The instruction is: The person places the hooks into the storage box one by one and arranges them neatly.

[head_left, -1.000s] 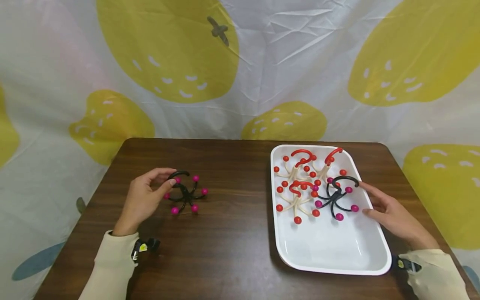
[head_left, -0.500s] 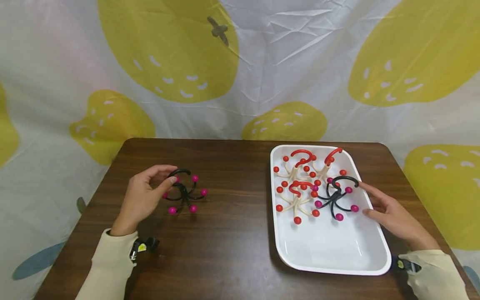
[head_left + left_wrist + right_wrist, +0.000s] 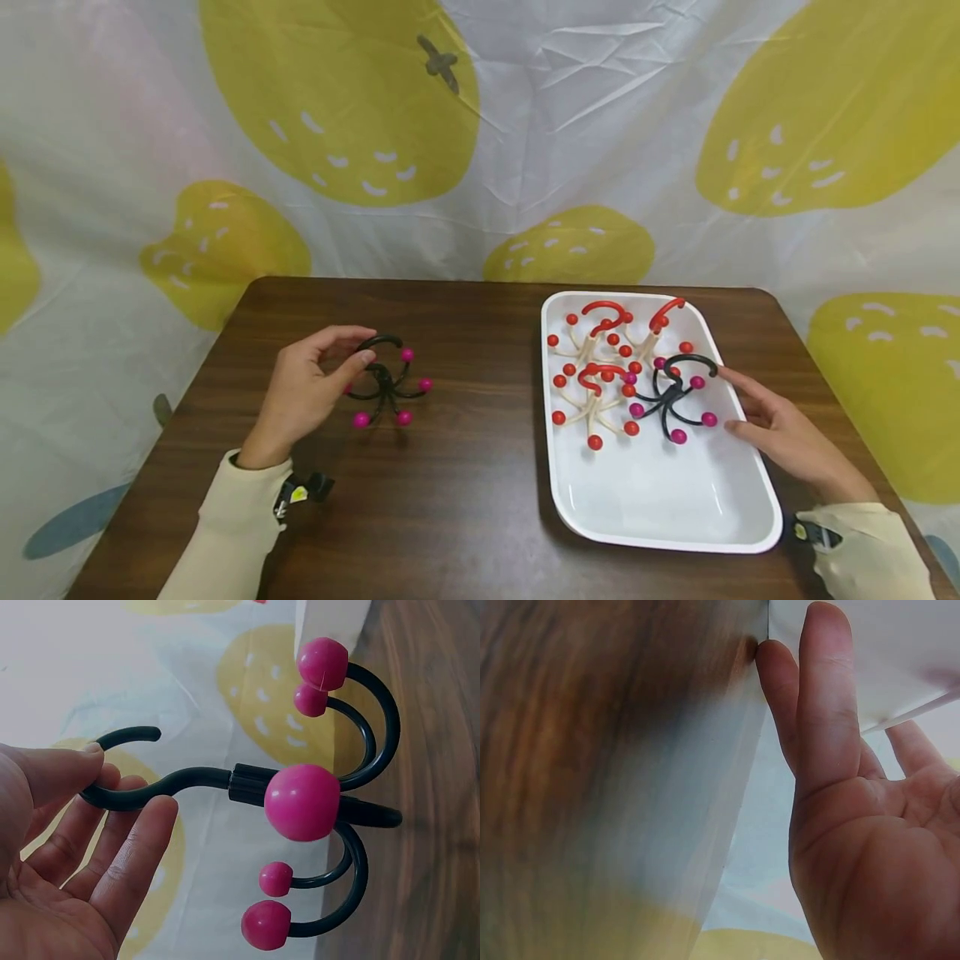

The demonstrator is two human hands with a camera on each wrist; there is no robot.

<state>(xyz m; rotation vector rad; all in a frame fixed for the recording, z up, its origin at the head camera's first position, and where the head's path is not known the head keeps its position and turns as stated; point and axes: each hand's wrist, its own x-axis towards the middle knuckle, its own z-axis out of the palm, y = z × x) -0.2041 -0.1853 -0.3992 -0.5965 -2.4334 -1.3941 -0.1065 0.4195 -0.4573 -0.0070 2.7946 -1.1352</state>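
Note:
My left hand [image 3: 303,392] pinches the curved hook of a black hanger with pink balls [image 3: 384,385], between thumb and fingers, left of the tray. In the left wrist view the hanger's curved arms [image 3: 386,712] spread out with their pink balls. Whether its base touches the table cannot be told. Fairly straight fingers of my right hand [image 3: 783,433] rest against the right side of a white tray [image 3: 660,500]. A similar black hanger [image 3: 670,396] stands in that tray beside several cream hangers with red hooks and red balls [image 3: 592,406].
A dark brown wooden table [image 3: 457,475] carries everything. Behind it hangs a white cloth [image 3: 517,150] printed with yellow fruit shapes. The tray's raised rim [image 3: 551,467] encloses the hangers, which crowd its far half.
My left hand has shifted slightly right with the black hanger, after a small drift left. The right hand and the tray stay in place.

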